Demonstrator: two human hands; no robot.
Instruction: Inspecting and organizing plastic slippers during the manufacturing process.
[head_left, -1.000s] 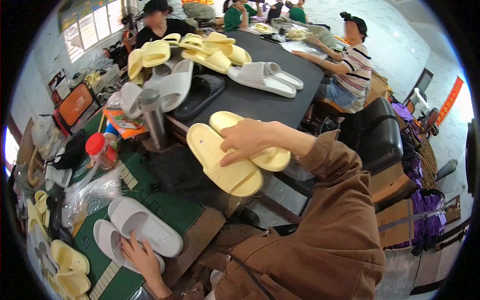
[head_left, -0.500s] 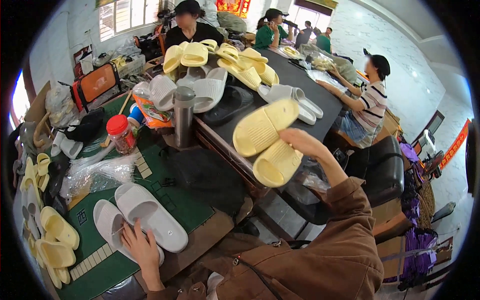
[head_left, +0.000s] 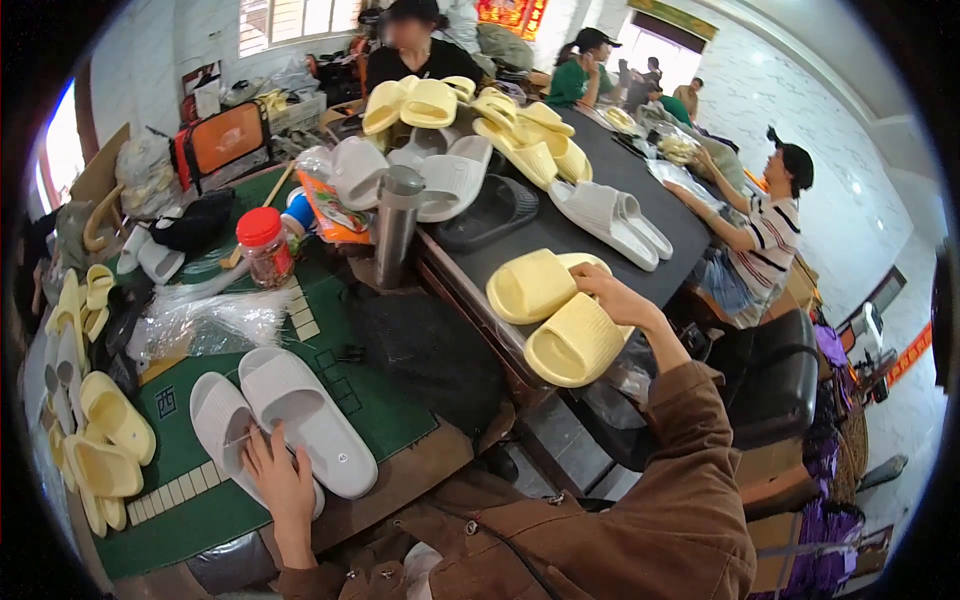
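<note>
A pair of yellow slide sandals (head_left: 572,342) is in my right hand (head_left: 617,302), whose fingers close round their far-right side. The pair is at the near edge of the dark table (head_left: 500,290), one sandal reaching past that edge; I cannot tell whether they touch the top. My left hand (head_left: 278,482), its fingers stretched apart, lies on the left sandal of a grey pair. That left grey sandal (head_left: 212,408) is partly hidden by my hand. Beside it on the green mat (head_left: 390,425) is the right grey sandal (head_left: 318,428), sole down.
Yellow sandals (head_left: 430,104) and grey ones (head_left: 605,215) lie farther up the dark table. A steel flask (head_left: 398,235), a red-lidded jar (head_left: 265,250) and clear plastic strips (head_left: 215,320) stand or lie ahead. More yellow sandals (head_left: 105,460) are at left. A co-worker (head_left: 765,225) sits at right.
The yellow pair has come lower, toward the table edge, and turned in my right hand. My left hand stays on the grey sandal. The whole view has shifted slightly.
</note>
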